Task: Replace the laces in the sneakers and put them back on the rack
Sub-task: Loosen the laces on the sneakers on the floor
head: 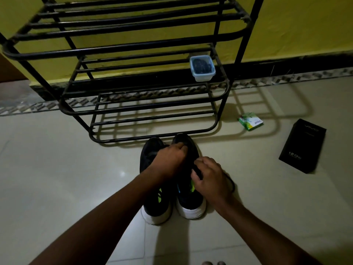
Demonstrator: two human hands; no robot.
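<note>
Two black sneakers with white heels stand side by side on the floor, toes toward the rack: the left sneaker [152, 199] and the right sneaker [191, 205]. My left hand [170, 159] reaches across and grips the front of the right sneaker with curled fingers. My right hand [208, 178] pinches the black lace [232, 183] at the shoe's middle; a loop of it trails on the floor to the right. The black metal shoe rack [133, 108] stands just beyond the toes, its shelves bare of shoes.
A small clear plastic box [202, 68] with dark contents sits on the rack's middle shelf at the right. A green packet [250, 121] and a black phone box [302, 146] lie on the pale tiled floor to the right. A yellow wall is behind.
</note>
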